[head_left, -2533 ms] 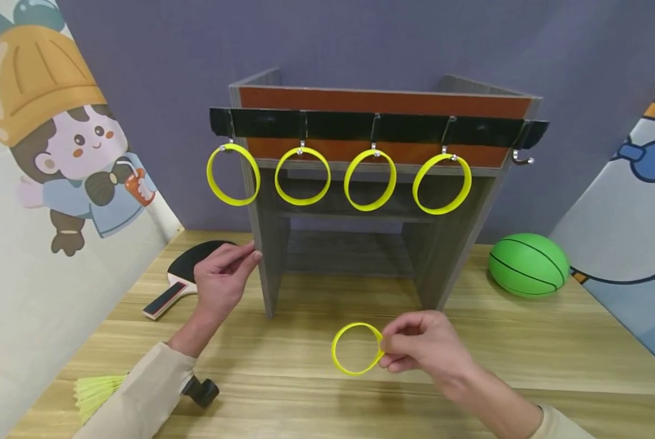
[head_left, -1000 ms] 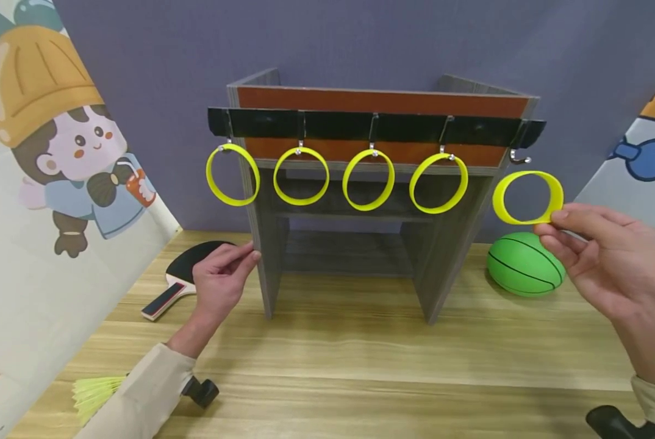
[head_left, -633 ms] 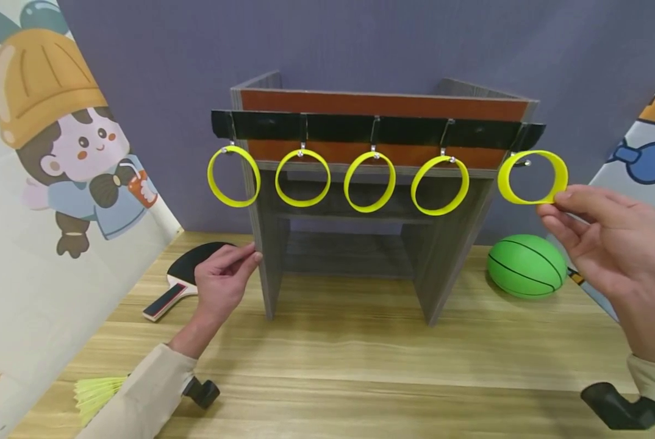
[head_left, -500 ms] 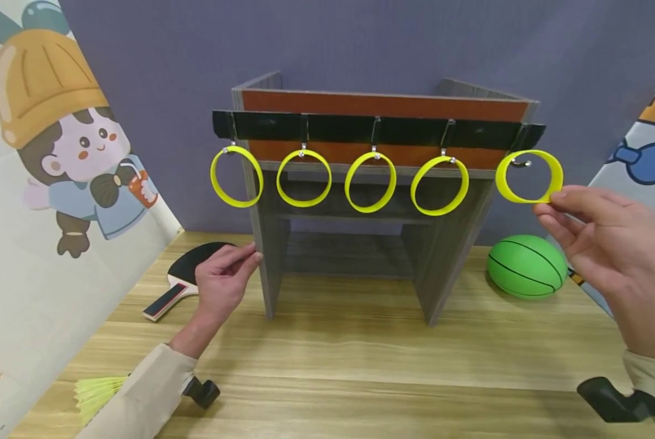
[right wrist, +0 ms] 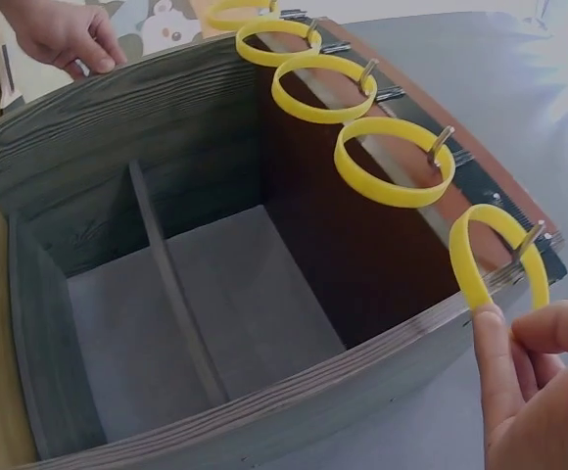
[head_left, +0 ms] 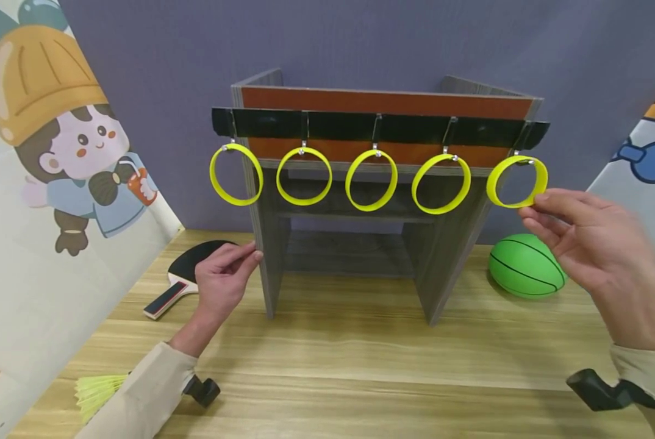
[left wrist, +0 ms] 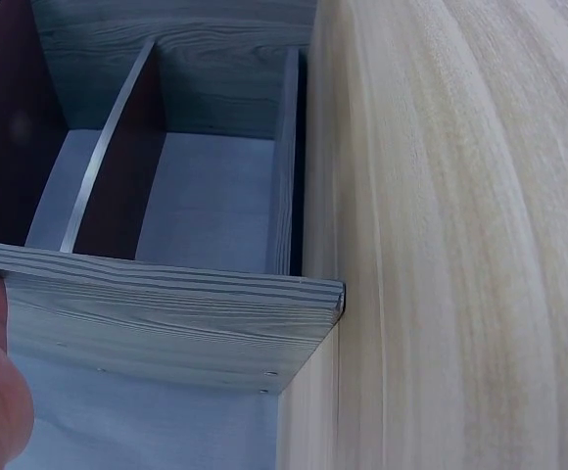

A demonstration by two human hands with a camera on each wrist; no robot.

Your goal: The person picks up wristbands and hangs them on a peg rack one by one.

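My right hand (head_left: 591,238) pinches the lower right rim of a yellow ring (head_left: 491,188) between thumb and fingers. The rightmost metal hook (right wrist: 531,235) passes through this ring, near its top. Several matching rings (head_left: 304,203) hang from the other hooks along a black strip (head_left: 338,126) on the front of a grey wooden shelf (head_left: 266,268). My left hand (head_left: 222,280) grips the front edge of the shelf's left side panel with thumb and fingertips; the left wrist view shows its fingers against the panel's outer face (left wrist: 166,333).
A table tennis bat (head_left: 165,300) lies left of the shelf, partly behind my left hand. A yellow shuttlecock (head_left: 98,393) is partly covered by my left sleeve. Right of the shelf sits a green ball (head_left: 525,266). Printed panels flank the wooden table (head_left: 349,360).
My right hand lifted the ring from low in front of the shelf to the rightmost hook, then moved left and slightly down with the hook inside it. My left hand stayed put.
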